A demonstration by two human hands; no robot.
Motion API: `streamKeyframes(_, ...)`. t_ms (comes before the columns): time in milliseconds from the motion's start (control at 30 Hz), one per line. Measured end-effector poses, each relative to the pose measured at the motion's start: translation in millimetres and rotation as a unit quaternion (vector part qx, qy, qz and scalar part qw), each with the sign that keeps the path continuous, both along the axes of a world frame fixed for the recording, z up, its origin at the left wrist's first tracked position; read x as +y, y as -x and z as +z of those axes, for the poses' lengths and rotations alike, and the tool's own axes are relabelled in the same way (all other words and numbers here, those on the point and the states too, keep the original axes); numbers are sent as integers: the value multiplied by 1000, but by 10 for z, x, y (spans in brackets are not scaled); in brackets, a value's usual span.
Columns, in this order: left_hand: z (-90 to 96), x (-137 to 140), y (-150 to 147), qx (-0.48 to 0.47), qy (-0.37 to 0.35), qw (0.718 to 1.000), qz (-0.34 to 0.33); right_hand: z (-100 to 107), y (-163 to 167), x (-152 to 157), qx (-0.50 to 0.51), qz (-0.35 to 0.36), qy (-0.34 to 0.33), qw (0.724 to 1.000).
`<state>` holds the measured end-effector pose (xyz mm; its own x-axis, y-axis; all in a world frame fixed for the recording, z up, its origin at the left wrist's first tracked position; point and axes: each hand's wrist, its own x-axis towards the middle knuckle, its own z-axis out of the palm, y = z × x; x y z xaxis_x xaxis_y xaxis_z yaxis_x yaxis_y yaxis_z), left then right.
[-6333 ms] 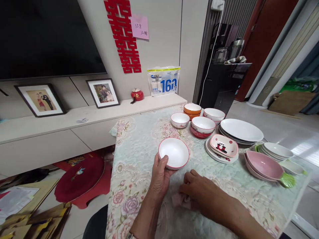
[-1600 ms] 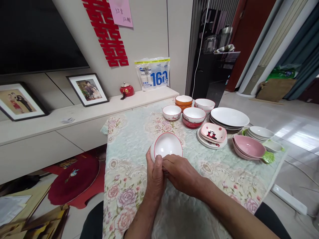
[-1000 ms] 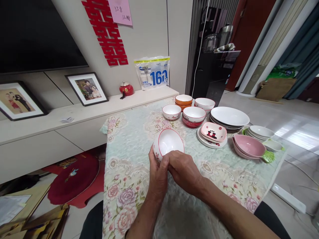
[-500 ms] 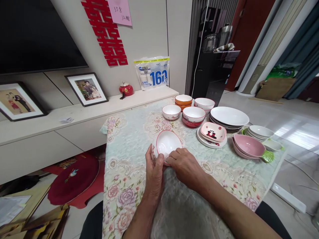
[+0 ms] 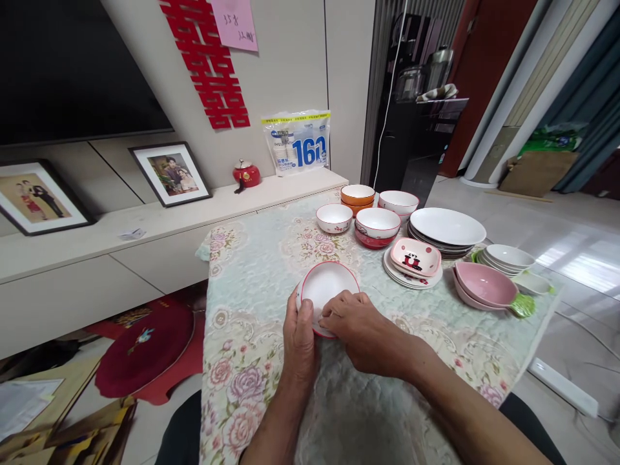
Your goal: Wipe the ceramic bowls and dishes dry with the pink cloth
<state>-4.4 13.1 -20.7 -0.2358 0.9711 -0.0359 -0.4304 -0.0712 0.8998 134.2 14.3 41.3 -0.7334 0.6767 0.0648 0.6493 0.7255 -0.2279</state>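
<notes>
In the head view a white bowl [image 5: 329, 287] with a thin red rim is tilted above the near part of the table. My left hand [image 5: 299, 332] grips it from the left side, thumb over the rim and fingers around the outside. My right hand [image 5: 358, 326] reaches across the near rim, its curled fingertips pressed together against the inner wall. Whether those fingertips pinch something small is hidden. Nearby stand a small white bowl [image 5: 334, 218] with a flower pattern and a red-rimmed bowl [image 5: 378, 221] stacked on a red one.
Further back are orange bowls [image 5: 357, 192] and another white bowl [image 5: 398, 201]. To the right are large plates [image 5: 446, 225], a cat-print dish [image 5: 415, 255] on small plates, pink leaf-handled bowls [image 5: 485, 284] and small white bowls [image 5: 509, 256]. A floral tablecloth [image 5: 242, 368] covers the table.
The bowl has turned and shifted slightly to the right and down in my left hand. My right hand's fingertips have moved from the rim's right edge further over its inside.
</notes>
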Motion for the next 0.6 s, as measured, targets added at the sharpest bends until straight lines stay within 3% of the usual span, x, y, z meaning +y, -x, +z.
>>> streamKeyframes(100, -3, -12, -14, -11, 0, 999, -34, 50, -131, 4, -42, -19, 11, 999)
streamKeyframes(200, 44, -35, -47, -40, 3, 998, -56, 115, -281, 30, -7, -64, 35, 997)
streamKeyframes(400, 103, -50, -72, -115, 68, 989, -68, 128, -311, 99, 119, -147, -56, 980)
streamKeyframes(467, 77, -47, -70, -109, 69, 988, -87, 66, -227, 112, 128, -128, -79, 980)
streamKeyframes(600, 36, -55, -82, -52, 34, 991, -116, -94, -87, 171, 121, -23, -141, 982)
